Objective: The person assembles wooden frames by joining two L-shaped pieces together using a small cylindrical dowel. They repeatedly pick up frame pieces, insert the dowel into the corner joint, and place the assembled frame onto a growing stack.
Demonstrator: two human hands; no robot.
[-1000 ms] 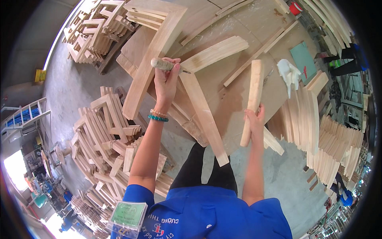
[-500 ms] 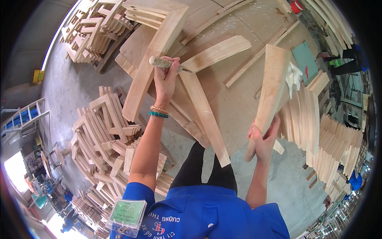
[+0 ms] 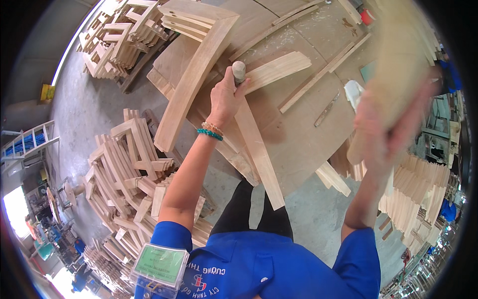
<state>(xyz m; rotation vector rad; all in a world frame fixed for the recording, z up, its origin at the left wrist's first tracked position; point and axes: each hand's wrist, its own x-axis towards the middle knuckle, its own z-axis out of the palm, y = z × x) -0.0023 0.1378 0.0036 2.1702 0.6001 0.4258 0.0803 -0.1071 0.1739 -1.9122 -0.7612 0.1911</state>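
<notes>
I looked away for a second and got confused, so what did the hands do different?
The right hand swung up and to the right with the wooden paddle, now blurred. The left hand shifted a little right and tipped its tool handle from lying leftward to more upright. Neither let go or took anything new. The angled wooden frame on the table stayed put.

Wide head-height view; faces steeply down; hands [image 3: 225, 101] near.

A pale ladder [image 3: 30, 150] is far left, a red container [image 3: 367, 17] upper right.
</notes>
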